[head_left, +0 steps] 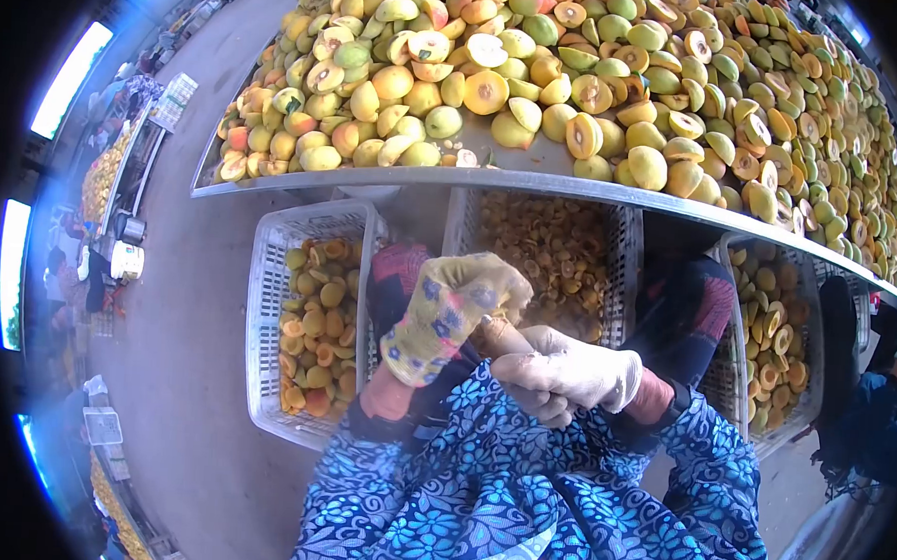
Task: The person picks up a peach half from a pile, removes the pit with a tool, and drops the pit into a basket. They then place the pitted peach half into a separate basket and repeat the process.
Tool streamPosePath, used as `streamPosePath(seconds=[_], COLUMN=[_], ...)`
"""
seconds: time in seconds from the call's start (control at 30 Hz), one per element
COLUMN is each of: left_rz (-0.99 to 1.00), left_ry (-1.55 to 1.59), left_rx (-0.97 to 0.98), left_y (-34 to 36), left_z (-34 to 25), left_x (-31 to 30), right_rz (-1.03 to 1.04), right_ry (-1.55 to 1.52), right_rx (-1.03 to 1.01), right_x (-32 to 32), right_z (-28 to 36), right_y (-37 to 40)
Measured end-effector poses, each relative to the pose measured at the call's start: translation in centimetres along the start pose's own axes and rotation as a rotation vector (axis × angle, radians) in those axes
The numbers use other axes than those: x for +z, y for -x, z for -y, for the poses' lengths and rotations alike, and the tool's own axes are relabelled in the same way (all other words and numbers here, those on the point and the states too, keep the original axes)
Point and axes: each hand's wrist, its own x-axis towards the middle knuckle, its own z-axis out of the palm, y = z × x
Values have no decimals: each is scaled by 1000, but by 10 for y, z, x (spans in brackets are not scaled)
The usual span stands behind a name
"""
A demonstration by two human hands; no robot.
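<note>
My left hand (457, 305), in a yellowish glove with a purple flower print, is closed with its fingers curled down. My right hand (570, 373), in a white glove, meets it with curled fingers, above my lap. A tan, blunt piece (499, 337) shows between the two hands; I cannot tell what it is. Just beyond the hands stands a crate (624, 278) holding many small brownish fruit scraps (550, 246). Above it, the metal table (544, 154) bears a large heap of yellow-green peach-like fruit (487, 92), many cut in half with stones showing.
Left of my legs, a white crate (265, 352) holds fruit halves (318, 324). Another crate (799, 385) with halves stands at right. The table's metal edge (573, 188) runs above the crates. A person in dark blue clothing (868, 423) is close at right. More fruit tables line the far left.
</note>
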Motion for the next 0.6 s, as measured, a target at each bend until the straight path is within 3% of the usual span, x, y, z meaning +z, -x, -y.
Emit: streamPosePath(seconds=[0.1,0.17,0.23,0.3,0.37,0.4,0.43,0.5,0.53,0.57,0.6], left_rz=[116,332,309,287,32,-186,-382,-326,-384,-556,-509], left_ry=[-32,-172,-59,58,402,460,641,768,754,349,-225], left_rx=[-152,2,60,123,72,4,-87,-59,-2,72,264], left_y=[-3,-8,-7,-7,-4,-4,-12,-11,-2,13,32], left_z=[-3,1,1,6,17,25,35,45,42,22,1], left_x=[-11,-23,-18,-8,9,19,23,-2,-17,-25,-44], right_rz=[125,164,404,471,479,468,576,272,67,-420,-812], right_ry=[-200,-236,-425,-464,-428,-352,-600,-552,-382,229,944], right_rx=[50,27,-30,-28,-180,-208,-169,-617,-406,-339,-399], right_x=[3,6,4,1,1,5,0,-7,-17,-21,-42], right_z=[-4,-8,-13,-18,-17,-6,-9,-13,4,8,-13], right_y=[1,-3,-9,-14,-13,-4,1,7,17,11,0])
